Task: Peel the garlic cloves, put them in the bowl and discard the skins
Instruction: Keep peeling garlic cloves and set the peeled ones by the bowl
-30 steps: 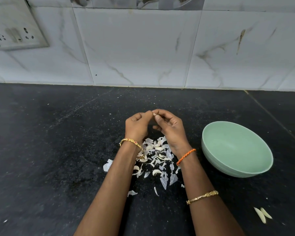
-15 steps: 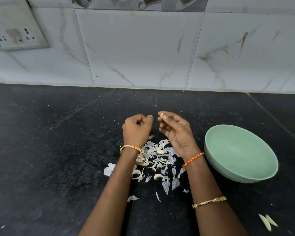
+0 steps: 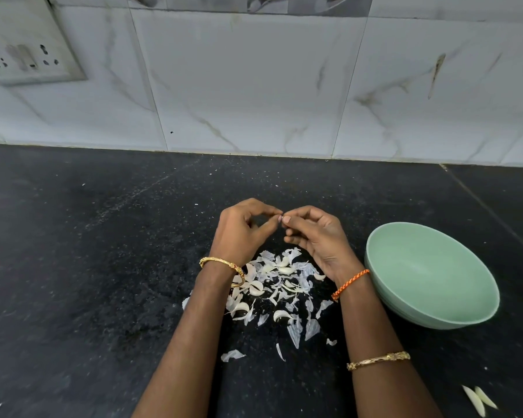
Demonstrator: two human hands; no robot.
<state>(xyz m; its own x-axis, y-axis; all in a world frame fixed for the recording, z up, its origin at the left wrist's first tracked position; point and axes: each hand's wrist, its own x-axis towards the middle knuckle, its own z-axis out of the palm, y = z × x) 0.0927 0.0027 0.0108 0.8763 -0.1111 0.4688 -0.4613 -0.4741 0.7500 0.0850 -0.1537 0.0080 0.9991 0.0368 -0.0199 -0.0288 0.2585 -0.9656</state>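
Both hands were up over the counter (image 3: 73, 267) with fingertips meeting: the right hand (image 3: 317, 236) pinched a tiny garlic clove (image 3: 280, 218) and the left hand (image 3: 239, 233) pinched at the same spot, though the clove was too hidden to tell which way it pointed. Right under them sat the pile of skins (image 3: 278, 285). The green bowl (image 3: 429, 276) was just right of the right wrist, with two peeled cloves (image 3: 479, 399) lying side by side near the front edge, long ends angled away to the left.

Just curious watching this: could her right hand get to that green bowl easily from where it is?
Probably yes. The right hand hovers just left of the green bowl, whose open top faces up with nothing between them.
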